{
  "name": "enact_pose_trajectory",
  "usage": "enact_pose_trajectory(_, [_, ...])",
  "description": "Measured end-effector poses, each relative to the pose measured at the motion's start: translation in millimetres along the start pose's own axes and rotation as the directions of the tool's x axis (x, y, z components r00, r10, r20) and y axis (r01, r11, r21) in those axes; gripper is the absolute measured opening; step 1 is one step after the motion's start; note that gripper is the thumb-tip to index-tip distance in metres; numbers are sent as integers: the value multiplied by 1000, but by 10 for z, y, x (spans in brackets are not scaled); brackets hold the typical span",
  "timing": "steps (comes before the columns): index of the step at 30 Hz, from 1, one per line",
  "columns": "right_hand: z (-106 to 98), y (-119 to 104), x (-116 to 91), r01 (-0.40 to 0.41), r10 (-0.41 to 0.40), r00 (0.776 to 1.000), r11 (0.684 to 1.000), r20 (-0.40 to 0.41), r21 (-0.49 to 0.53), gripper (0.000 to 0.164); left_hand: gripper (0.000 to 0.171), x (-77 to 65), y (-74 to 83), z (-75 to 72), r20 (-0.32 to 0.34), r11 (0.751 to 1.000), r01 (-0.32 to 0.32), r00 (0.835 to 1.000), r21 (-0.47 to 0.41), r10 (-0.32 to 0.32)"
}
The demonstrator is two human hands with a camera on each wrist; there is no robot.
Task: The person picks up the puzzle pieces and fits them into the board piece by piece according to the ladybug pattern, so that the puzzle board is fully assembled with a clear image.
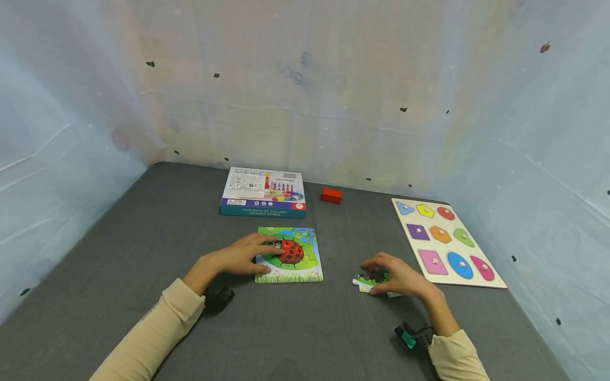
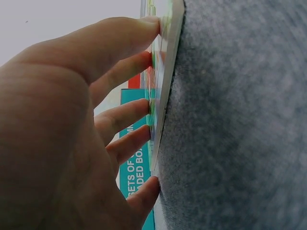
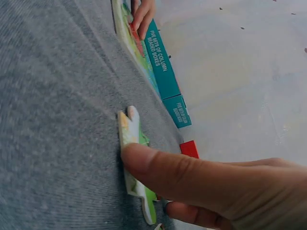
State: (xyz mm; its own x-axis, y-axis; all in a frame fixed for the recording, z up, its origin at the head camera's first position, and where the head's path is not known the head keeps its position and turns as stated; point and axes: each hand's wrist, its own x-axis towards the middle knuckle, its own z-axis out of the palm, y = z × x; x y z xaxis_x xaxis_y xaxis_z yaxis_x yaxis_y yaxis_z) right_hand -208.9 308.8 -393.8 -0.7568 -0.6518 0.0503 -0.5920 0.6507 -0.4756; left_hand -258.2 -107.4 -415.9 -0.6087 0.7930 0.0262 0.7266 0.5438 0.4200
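Note:
A square ladybug jigsaw puzzle (image 1: 307, 269) lies flat on the grey table. My left hand (image 1: 240, 256) rests on its left side, fingers spread over the picture. In the left wrist view the thumb (image 2: 139, 31) touches the puzzle near its edge, and the little finger reaches past the board. To the right, my right hand (image 1: 397, 276) holds a green and white puzzle piece (image 1: 364, 286) between thumb and fingers, low at the table. The right wrist view shows the thumb on the edge of this piece (image 3: 128, 127). Part of another piece (image 1: 393, 295) shows under the hand.
Behind the puzzle lies a beaded-column toy box (image 1: 262, 211), with a red block (image 1: 331, 196) to its right. A wooden shape board (image 1: 450, 259) with knobbed shapes lies at the far right. Pale sheeting (image 1: 305, 106) hangs around the table (image 1: 286, 328).

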Motion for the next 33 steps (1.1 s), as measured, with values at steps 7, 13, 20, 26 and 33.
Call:
enact_pose_trajectory(7, [29, -5, 18, -6, 5, 1000, 998, 21, 60, 45, 53, 2, -3, -3, -1, 1000, 6, 1000, -5, -6])
enact_pose_trajectory(13, [32, -31, 19, -2, -1, 1000, 996, 24, 92, 41, 53, -2, 5, -8, 0, 1000, 9, 1000, -5, -9])
enact_pose_trajectory(20, [51, -16, 35, -37, 34, 999, 995, 32, 89, 38, 53, -7, 12, -12, -3, 1000, 6, 1000, 0, -6])
enact_pose_trajectory(26, [75, -20, 79, -6, 6, 1000, 998, 0, 58, 36, 53, -10, 19, -17, 0, 1000, 11, 1000, -4, -11])
enact_pose_trajectory(33, [85, -87, 159, 43, -40, 996, 999, -79, 30, 36, 53, -9, 18, -21, 2, 1000, 8, 1000, -7, -8])
